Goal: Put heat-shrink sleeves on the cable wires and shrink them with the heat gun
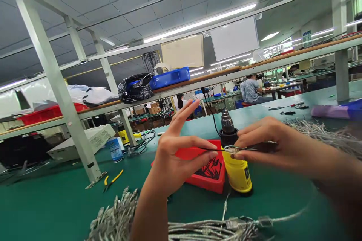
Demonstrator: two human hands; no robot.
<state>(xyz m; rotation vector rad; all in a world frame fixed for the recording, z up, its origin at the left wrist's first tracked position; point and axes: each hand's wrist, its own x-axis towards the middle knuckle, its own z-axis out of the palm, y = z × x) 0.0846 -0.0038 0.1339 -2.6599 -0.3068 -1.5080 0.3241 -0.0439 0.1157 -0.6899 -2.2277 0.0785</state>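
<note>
The thin wire (219,150) runs between the two hands, just right of the middle of the frame, in front of the upright yellow tool (237,175) with its stepped black top. The left hand (181,147) pinches its dark stretch between thumb and index finger (the other fingers lifted and spread). The right hand (267,139) pinches the wire near a small pale section; its exact shape is too small to tell. Behind the left hand, just beside the yellow tool, sits a red bin (209,185) holding slim black pieces (211,169). Clear-sheathed cables (203,229) lie along the bottom of the frame, with more at lower left and at right. Yellow-handled pliers (113,180) rest on the green table (56,203) at left. On the shelf at upper center stands a blue tub (171,79); at upper right, a person (250,89) sits at another table.
</note>
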